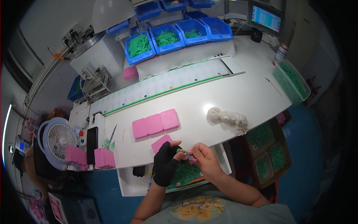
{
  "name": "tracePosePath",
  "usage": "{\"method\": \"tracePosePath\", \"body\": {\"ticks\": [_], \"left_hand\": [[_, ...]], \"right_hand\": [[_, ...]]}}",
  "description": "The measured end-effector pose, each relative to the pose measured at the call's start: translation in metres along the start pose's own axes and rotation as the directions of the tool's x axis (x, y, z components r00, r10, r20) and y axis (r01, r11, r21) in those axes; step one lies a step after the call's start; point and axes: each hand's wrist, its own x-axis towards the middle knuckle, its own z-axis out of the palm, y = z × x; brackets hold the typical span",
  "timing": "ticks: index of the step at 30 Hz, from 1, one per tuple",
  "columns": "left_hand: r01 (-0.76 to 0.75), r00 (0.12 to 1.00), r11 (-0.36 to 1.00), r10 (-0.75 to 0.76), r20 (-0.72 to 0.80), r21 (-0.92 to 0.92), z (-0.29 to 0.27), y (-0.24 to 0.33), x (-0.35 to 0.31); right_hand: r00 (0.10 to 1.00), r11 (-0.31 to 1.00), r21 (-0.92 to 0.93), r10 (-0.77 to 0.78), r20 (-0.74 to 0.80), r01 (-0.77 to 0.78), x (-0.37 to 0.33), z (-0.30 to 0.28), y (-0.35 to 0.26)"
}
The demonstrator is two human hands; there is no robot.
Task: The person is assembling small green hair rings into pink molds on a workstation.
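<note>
My left hand point(166, 163), in a black glove with bare fingertips, is closed at the table's front edge. My bare right hand point(205, 160) pinches against it from the right. Between their fingertips is a small green and pink piece point(189, 155), partly hidden, its exact kind unclear. Just beyond the left hand lies a pink block point(161, 143), partly covered by that hand. Three more pink blocks point(155, 124) sit in a row farther up the white table. Beneath my hands, an open white drawer point(126, 185) holds many loose green pieces point(185, 173).
A bundled pale cloth point(227, 120) lies on the right. Blue bins point(166, 39) with green strips stand at the back, behind a long white track point(160, 87). Pink stacks point(104, 158) and a fan point(59, 138) are left. A clear tub point(292, 84) sits at the right edge.
</note>
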Motion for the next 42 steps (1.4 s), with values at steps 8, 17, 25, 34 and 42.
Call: {"method": "tracePosePath", "body": {"ticks": [8,17,25,34,42], "left_hand": [[-0.111,0.992,0.993,0.113,0.06,-0.031,-0.006,-0.017,0.0],[-0.051,0.999,0.965,0.045,-0.028,-0.257,0.013,-0.018,-0.003],[-0.387,0.806,0.778,0.546,-0.229,0.495,0.02,-0.021,-0.006],[-0.436,0.656,0.742,0.649,-0.385,0.509,0.021,-0.021,-0.003],[-0.296,0.777,0.726,0.561,-0.285,0.62,0.001,-0.014,0.005]], "right_hand": [[0.976,0.836,-0.522,-0.217,-0.036,0.167,-0.004,0.011,-0.014],[0.696,0.279,-0.833,-0.699,0.166,0.478,0.001,0.006,-0.005],[0.861,0.672,-0.689,-0.49,-0.137,0.273,0.004,0.016,-0.002],[0.943,0.965,-0.201,-0.215,-0.253,0.166,0.025,0.009,0.005],[0.885,0.439,-0.889,-0.455,-0.095,0.13,0.06,-0.042,-0.035]]}}
